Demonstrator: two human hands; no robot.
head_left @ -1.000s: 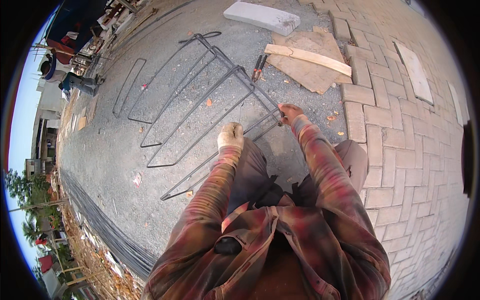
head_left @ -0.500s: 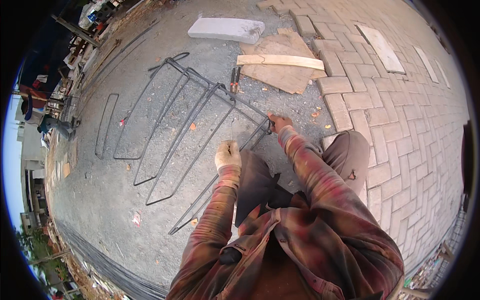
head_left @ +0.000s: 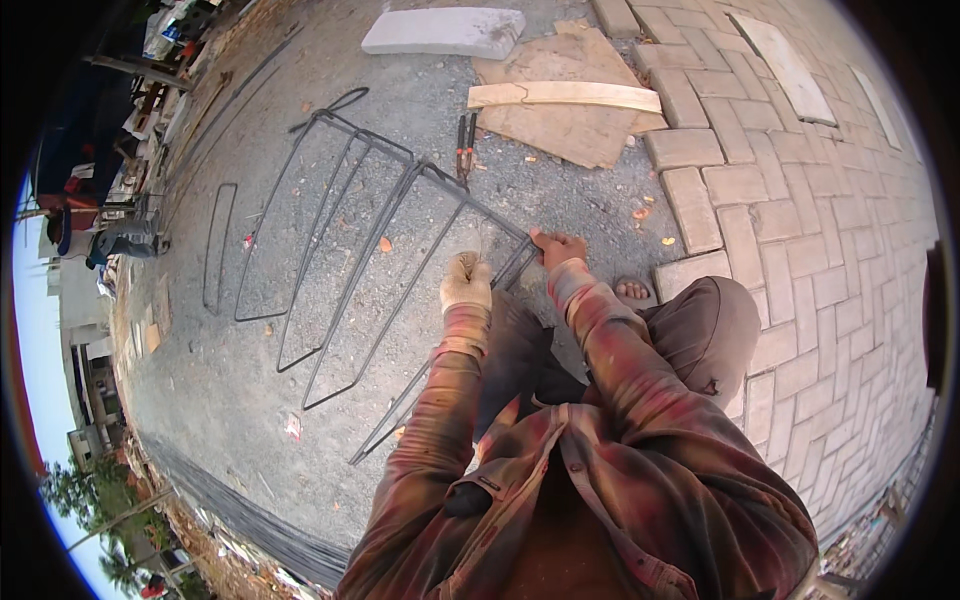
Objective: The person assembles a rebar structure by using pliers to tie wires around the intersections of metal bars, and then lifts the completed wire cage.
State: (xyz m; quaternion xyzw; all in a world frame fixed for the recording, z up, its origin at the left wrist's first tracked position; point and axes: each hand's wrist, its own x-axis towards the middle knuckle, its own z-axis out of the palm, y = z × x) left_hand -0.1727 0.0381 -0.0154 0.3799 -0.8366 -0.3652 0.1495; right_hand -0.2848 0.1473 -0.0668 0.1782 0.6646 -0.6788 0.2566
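A frame of thin dark steel bars (head_left: 482, 208), with several long bent rectangular loops joined to it, lies across the ground before me. At its near right corner, the fingers of my bare right hand (head_left: 560, 249) close on the bar. My left hand (head_left: 466, 281), in a pale work glove, is a closed fist just left of that corner. From its fingers a thin wire (head_left: 481, 236) seems to rise toward the frame. Beyond the frame lies a pincers-like hand tool (head_left: 466, 150), black with orange marks. A separate narrow steel loop (head_left: 219, 248) lies to the left.
A wooden strip (head_left: 565, 95) rests on a plywood piece (head_left: 560, 140) at the far side, beside a pale slab (head_left: 443, 34). Paving blocks (head_left: 780, 240) cover the right. A bundle of long bars (head_left: 240, 505) lies at lower left. Another person (head_left: 115, 240) is far left.
My left fist has moved slightly forward, nearer the frame's corner. My right hand stays on that corner. The view has shifted a little, and the toes of a foot now show beside my right knee.
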